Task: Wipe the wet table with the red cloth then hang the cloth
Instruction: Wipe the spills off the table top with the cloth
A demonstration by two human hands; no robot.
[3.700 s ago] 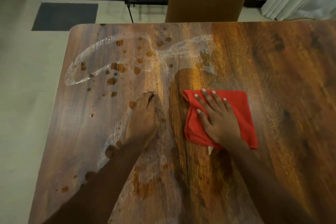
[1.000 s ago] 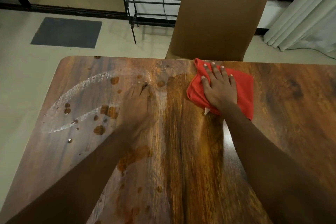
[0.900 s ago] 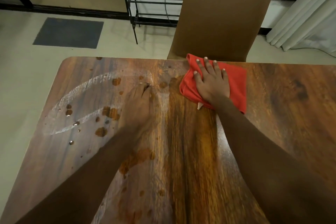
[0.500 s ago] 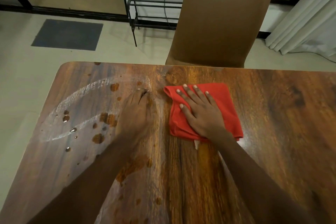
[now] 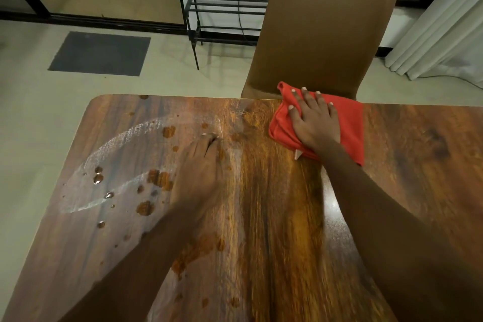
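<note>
Since half a second ago the red cloth (image 5: 350,125) and the right hand (image 5: 315,123) on it have slid from mid-worktop out to the far edge, just in front of the chair (image 5: 326,34); the left hand (image 5: 201,167) has stayed put. There is one worktop (image 5: 418,191), one chair, one cloth and two hands. The folded cloth lies with its long axis along the far edge. The right hand presses it flat, fingers straight and spread. The left hand grips nothing, its fingers bent down onto the wood. The unwiped wet smear (image 5: 117,154) and its many scattered drops (image 5: 143,208) lie left of the cloth, beyond the left hand, so the next pass likely sweeps leftward.
</note>
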